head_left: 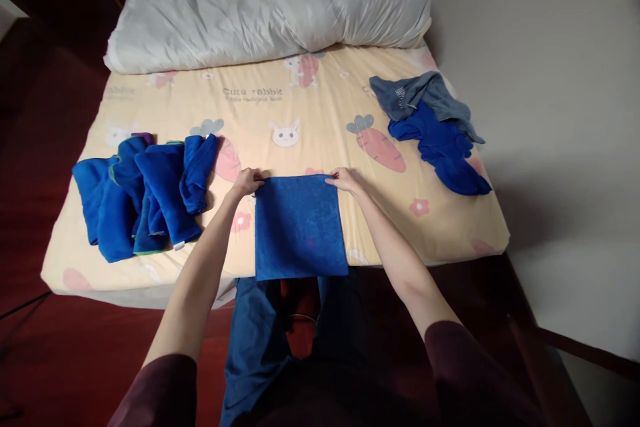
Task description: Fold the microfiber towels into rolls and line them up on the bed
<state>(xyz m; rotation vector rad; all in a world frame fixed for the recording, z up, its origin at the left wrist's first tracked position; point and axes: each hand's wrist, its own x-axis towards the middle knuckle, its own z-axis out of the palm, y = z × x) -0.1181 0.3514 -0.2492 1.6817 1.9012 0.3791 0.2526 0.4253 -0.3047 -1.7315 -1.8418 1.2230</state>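
A square blue towel (301, 227) is spread out at the near edge of the bed, its lower part reaching the mattress edge above my knees. My left hand (249, 181) pinches its far left corner. At the far right corner, my right hand (343, 180) has the cloth between thumb and fingers. The towel's far edge is stretched nearly straight between both hands. Left of it lies a pile of folded blue towels (165, 180), some with green edging. On the right, a crumpled blue towel (443, 143) lies partly under a crumpled grey cloth (425, 93).
The bed (310, 107) wears a yellow sheet printed with rabbits and carrots. A bundled grey-white quilt (270, 7) covers its far end. A pale wall (565, 113) runs along the right side. Dark red floor (45, 107) shows at the left.
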